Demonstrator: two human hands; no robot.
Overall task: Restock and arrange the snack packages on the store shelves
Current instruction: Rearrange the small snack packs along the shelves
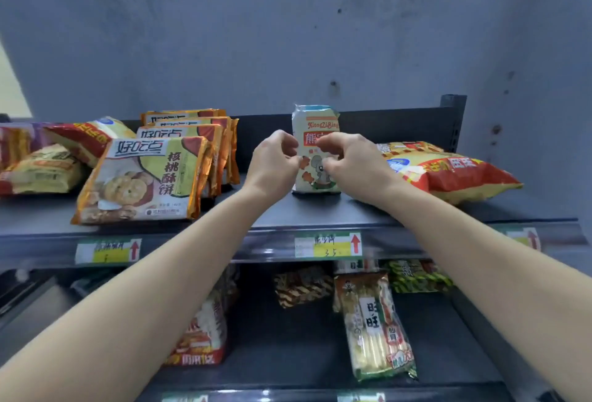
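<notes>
I counted four walnut packs, one bear pack and two red-yellow bags on the upper shelf, with three tags along its edge

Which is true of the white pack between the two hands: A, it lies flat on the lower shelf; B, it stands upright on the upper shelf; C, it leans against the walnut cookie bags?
B: the white pack stands upright on the upper shelf, with the left hand and right hand around it.
</notes>
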